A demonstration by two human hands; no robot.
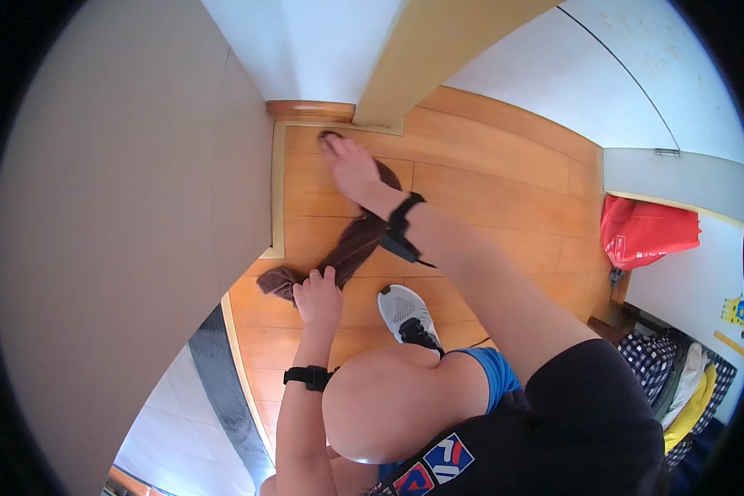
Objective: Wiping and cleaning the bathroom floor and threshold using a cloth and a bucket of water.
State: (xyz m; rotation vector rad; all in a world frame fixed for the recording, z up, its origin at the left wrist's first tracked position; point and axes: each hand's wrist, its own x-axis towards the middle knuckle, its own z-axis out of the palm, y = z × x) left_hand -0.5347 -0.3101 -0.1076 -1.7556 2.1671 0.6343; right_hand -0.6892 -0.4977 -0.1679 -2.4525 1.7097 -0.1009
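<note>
A long brown cloth [354, 247] lies bunched on the wooden floor [483, 204], running diagonally between my two hands. My left hand [319, 297] grips it near its lower left end, and a loose flap sticks out past the fingers. Farther forward, close to the baseboard corner, my right hand [350, 161] presses down with its fingertips on a dark bit of the cloth. That hand is slightly blurred, and it hides part of the cloth beneath it. Each wrist wears a black strap.
A grey panel [130, 155] rises at left, beside the door frame [403, 74]. My grey sneaker [409, 313] stands behind the cloth. To the right are a white cabinet [570, 68], a red bag [648, 232] and a pile of folded fabrics [682, 384]. A dark threshold [223, 372] lies lower left.
</note>
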